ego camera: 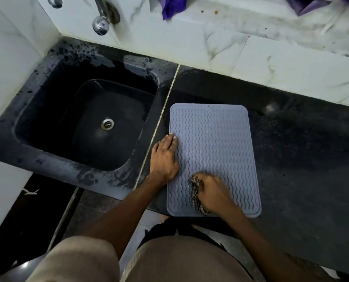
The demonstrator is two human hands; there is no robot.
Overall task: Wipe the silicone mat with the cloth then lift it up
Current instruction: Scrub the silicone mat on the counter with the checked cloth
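A grey silicone mat (212,143) with a wavy ridged pattern lies flat on the black counter, its near edge at the counter's front edge. My left hand (165,157) rests flat on the mat's left edge, fingers together and pointing away from me. My right hand (211,192) is closed on a bunched checked cloth (196,196) and presses it on the mat's near part. Most of the cloth is hidden under that hand.
A black sink (84,123) with a steel drain lies left of the mat, wet around its rim. Chrome taps (101,23) stick out of the white marble wall. Purple cloth (172,5) sits on the back ledge. Bare black counter (304,151) stretches to the right.
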